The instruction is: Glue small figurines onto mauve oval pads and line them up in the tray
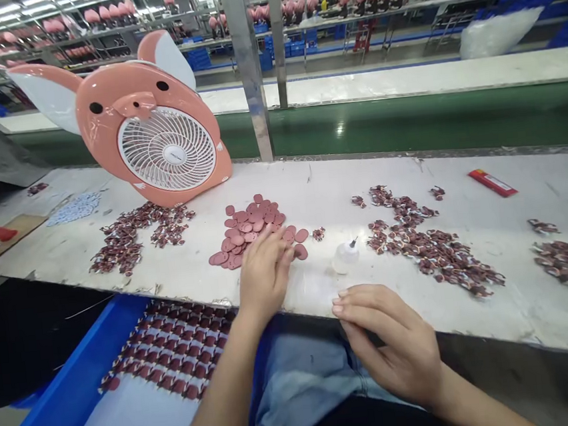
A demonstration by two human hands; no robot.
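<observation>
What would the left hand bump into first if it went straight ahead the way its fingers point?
Most likely the pile of reddish oval discs; the fingertips of the left hand are right at its near side, perhaps already touching, though the depth is hard to judge.

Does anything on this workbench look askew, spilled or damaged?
The workbench's front edge looks ragged above the blue bin, and the pink fan stands tilted. A few small brown parts lie apart from the bigger heaps. No spill shows.
</observation>
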